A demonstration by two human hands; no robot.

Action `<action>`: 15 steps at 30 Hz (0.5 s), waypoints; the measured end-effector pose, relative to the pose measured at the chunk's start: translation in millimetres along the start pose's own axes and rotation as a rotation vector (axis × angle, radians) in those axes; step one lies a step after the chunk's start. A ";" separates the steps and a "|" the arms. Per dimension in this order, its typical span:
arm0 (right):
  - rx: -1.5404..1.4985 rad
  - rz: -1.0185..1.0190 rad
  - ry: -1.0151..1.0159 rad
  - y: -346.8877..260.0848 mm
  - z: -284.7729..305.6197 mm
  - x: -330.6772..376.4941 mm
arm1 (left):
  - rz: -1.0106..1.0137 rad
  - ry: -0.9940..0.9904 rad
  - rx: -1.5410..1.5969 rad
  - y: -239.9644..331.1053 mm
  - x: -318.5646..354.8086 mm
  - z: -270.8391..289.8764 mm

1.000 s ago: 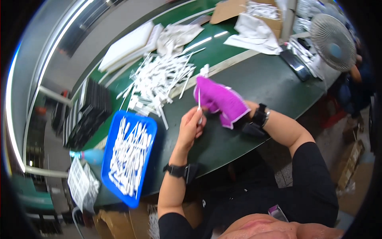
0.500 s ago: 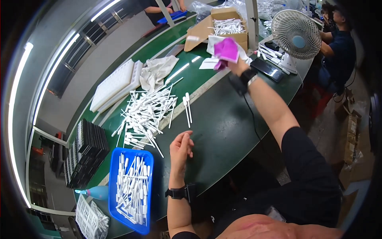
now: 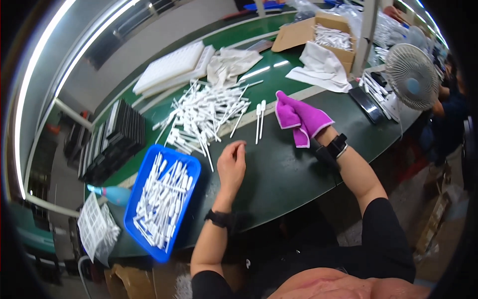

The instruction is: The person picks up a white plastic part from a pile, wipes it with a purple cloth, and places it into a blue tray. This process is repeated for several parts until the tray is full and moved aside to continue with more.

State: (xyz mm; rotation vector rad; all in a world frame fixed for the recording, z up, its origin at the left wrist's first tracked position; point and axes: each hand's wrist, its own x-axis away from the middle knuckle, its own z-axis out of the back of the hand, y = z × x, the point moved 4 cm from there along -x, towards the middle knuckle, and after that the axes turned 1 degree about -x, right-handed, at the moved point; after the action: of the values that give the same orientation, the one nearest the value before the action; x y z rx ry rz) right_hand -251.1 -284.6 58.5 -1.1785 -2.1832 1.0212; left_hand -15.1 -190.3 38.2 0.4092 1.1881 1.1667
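Observation:
My left hand (image 3: 232,167) hovers over the dark green table (image 3: 279,174), fingers loosely curled, holding nothing. It is just right of a blue tray (image 3: 159,199) filled with several white plastic sticks. My right hand (image 3: 312,130) is wrapped in a purple cloth (image 3: 301,118) and rests on the table, gripping the cloth. Two white sticks (image 3: 260,119) lie just left of the cloth. A big loose pile of white sticks (image 3: 204,117) spreads beyond my left hand.
A stack of black trays (image 3: 112,142) stands at the left. White foam trays (image 3: 172,65), a grey rag (image 3: 231,62), a cardboard box (image 3: 323,35) of sticks, a white cloth (image 3: 321,70) and a desk fan (image 3: 411,74) line the far side. A blue spray bottle (image 3: 112,195) lies beside the tray.
My right hand with the purple cloth has come back from the far right reach down to the table near the two sticks. My left hand stays by the blue tray.

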 end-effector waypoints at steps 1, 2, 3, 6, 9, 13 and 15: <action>-0.075 -0.059 -0.110 7.3 -11.3 6.0 | -0.034 -0.016 -0.085 10.6 -5.3 0.7; -0.087 -0.101 -0.119 5.3 -17.1 10.5 | -0.067 -0.035 -0.171 20.0 -14.0 1.2; -0.087 -0.032 0.033 -4.6 -20.7 14.1 | -0.081 -0.093 -0.336 23.1 -20.4 0.7; -0.096 0.046 0.218 -6.6 28.2 7.9 | -0.065 -0.248 -0.594 24.6 -46.6 -27.3; -0.126 0.110 0.209 0.2 62.2 -13.9 | -0.047 -0.281 -0.741 4.9 -72.5 -53.5; -0.095 0.080 0.200 -0.2 57.0 -10.3 | -0.008 -0.195 -0.714 -4.2 -94.0 -96.4; -0.081 0.097 0.206 -2.9 53.4 -8.2 | -0.067 -0.160 -0.725 -5.8 -103.0 -115.5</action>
State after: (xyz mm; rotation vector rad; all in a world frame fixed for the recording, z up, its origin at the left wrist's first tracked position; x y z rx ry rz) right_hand -284.4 -313.5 27.2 -1.3733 -2.0393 0.8161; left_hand -105.0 -316.4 40.7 -0.0892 0.5732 1.3849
